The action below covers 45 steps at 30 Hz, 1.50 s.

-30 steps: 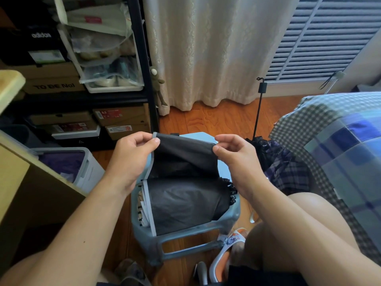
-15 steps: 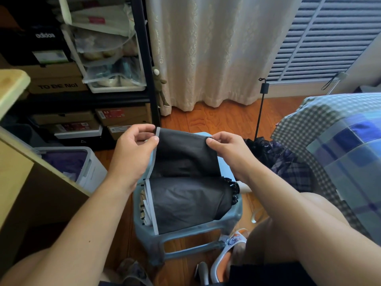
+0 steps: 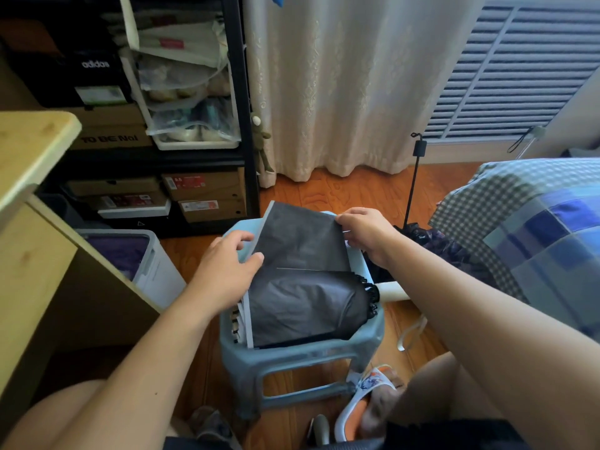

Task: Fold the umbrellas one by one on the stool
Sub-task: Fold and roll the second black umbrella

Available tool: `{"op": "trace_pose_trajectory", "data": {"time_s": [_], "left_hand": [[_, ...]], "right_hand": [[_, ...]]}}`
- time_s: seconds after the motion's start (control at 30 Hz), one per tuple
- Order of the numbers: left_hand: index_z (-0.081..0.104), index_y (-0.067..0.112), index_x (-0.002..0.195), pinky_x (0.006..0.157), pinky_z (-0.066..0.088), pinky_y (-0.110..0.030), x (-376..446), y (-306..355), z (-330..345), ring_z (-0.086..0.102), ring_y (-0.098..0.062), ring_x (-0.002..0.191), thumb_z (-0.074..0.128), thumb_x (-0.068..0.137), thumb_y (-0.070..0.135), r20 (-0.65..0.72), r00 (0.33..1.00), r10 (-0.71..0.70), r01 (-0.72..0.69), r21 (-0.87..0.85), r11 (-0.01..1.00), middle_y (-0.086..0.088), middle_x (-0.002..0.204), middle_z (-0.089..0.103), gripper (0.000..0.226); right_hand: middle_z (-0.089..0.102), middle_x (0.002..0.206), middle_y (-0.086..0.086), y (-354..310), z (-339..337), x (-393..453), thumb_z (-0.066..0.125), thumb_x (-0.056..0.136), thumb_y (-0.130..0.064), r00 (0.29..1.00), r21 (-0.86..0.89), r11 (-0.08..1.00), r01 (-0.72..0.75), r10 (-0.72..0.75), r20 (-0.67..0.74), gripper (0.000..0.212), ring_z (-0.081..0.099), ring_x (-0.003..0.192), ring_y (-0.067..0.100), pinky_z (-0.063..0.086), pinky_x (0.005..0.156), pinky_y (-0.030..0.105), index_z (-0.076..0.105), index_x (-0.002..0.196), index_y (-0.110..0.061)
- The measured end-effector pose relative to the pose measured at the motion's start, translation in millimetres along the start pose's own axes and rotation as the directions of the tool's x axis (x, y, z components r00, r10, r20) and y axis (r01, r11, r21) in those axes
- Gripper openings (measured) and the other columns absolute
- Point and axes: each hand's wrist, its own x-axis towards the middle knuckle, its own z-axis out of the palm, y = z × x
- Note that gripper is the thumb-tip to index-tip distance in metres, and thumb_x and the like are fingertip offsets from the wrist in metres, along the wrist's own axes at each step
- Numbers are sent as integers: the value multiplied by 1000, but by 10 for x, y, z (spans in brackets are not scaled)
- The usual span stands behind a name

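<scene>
A collapsed umbrella [image 3: 302, 306] with dark grey inner fabric and a pale edge lies on the light blue plastic stool [image 3: 292, 355]. One flap of its canopy [image 3: 302, 241] stands up above the bundle. My right hand [image 3: 365, 235] pinches the flap's upper right corner. My left hand [image 3: 227, 267] lies against the flap's left edge, thumb on the dark fabric, fingers loosely bent. A second umbrella [image 3: 435, 241], dark plaid with its black shaft [image 3: 414, 183] upright, lies on the floor to the right of the stool.
A black shelf rack [image 3: 240, 102] with shoe boxes stands at the back left. A wooden desk [image 3: 29, 164] and a grey bin [image 3: 146, 254] are on the left. A checked bed cover [image 3: 532, 228] fills the right. Slippers [image 3: 363, 404] lie by the stool's legs.
My left hand has let go of the flap's top left corner and slid down to its lower left edge. The flap's left corner now stands free. My right hand keeps its pinch.
</scene>
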Motion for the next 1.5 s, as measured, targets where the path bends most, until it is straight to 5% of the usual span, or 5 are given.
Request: {"op": "trace_pose_trajectory", "data": {"time_s": [0.5, 0.77, 1.03, 1.23, 1.5], "left_hand": [[67, 38, 112, 89, 52, -34, -168, -12, -258, 63, -12, 106, 59, 101, 23, 120, 993, 18, -24, 53, 998, 12, 115, 64, 20], [59, 26, 114, 76, 64, -45, -367, -309, -342, 72, -24, 97, 60, 95, -1, 455, 873, -173, 210, -32, 977, -7, 110, 69, 33], [71, 8, 107, 59, 56, -32, -317, -267, -174, 70, -25, 72, 46, 107, 19, 316, 907, -279, 351, -196, 916, -19, 94, 76, 27], [58, 26, 104, 79, 44, -36, -395, -106, -112, 58, -17, 96, 52, 103, 35, -176, 984, -21, 39, 103, 994, 2, 107, 60, 10], [52, 33, 123, 100, 42, -34, -570, -96, 53, 46, -18, 124, 77, 86, 42, -2, 997, 77, -75, 190, 979, 6, 124, 44, 46]], "right_hand": [[67, 112, 3, -17, -317, -120, 55, 103, -28, 974, -723, 680, 127, -223, -38, 24, 59, 100, 23, 48, 84, 33, 68, 118, -14], [64, 104, 14, 700, -1089, -955, 60, 97, 5, 971, 11, 988, -155, 150, 186, 28, 65, 84, 19, 56, 63, 23, 63, 123, -5], [62, 90, 14, 692, -975, -801, 58, 105, -30, 970, -50, 974, -221, 225, 92, 26, 56, 62, 16, 49, 58, 29, 67, 112, -7], [62, 119, 6, 668, -652, -822, 63, 99, -29, 914, -755, 643, 128, -372, -162, 28, 54, 114, 27, 46, 92, 40, 64, 124, -15], [59, 95, -13, 636, -144, -943, 71, 93, -15, 743, -600, 527, 602, -645, 179, 11, 51, 97, 15, 38, 84, 25, 69, 102, -19]]}}
